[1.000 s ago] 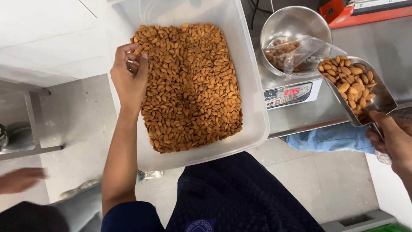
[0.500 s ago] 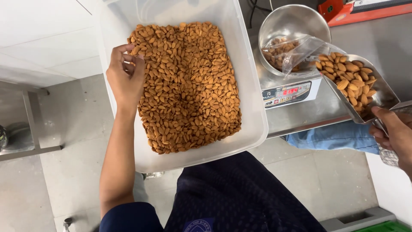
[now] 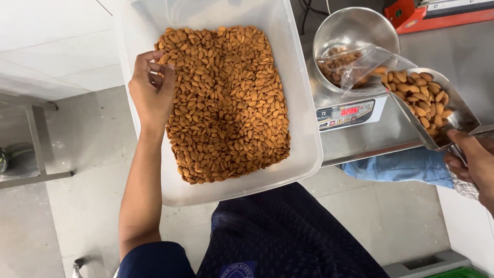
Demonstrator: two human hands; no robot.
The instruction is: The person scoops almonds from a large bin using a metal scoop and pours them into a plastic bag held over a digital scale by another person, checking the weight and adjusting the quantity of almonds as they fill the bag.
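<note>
A large clear plastic tub (image 3: 303, 128) full of almonds (image 3: 226, 103) rests on my lap. My left hand (image 3: 152, 90) grips the tub's left rim, fingers curled over a few almonds at the edge. My right hand (image 3: 476, 162) holds the handle of a metal scoop (image 3: 453, 110) loaded with almonds. The scoop's tip sits at the mouth of a clear plastic bag (image 3: 360, 67) lying in a steel bowl (image 3: 355, 31) on a digital scale (image 3: 350, 113).
The scale stands on a steel counter (image 3: 391, 139) with a blue cloth (image 3: 401, 167) hanging under its edge. A red device (image 3: 427, 15) sits at the back right. A metal table leg (image 3: 36, 139) stands at left on the tiled floor.
My left hand has slid slightly along the tub's rim. Another person's hand seen at the lower left a second ago is gone. The scoop has held almost still at the bag.
</note>
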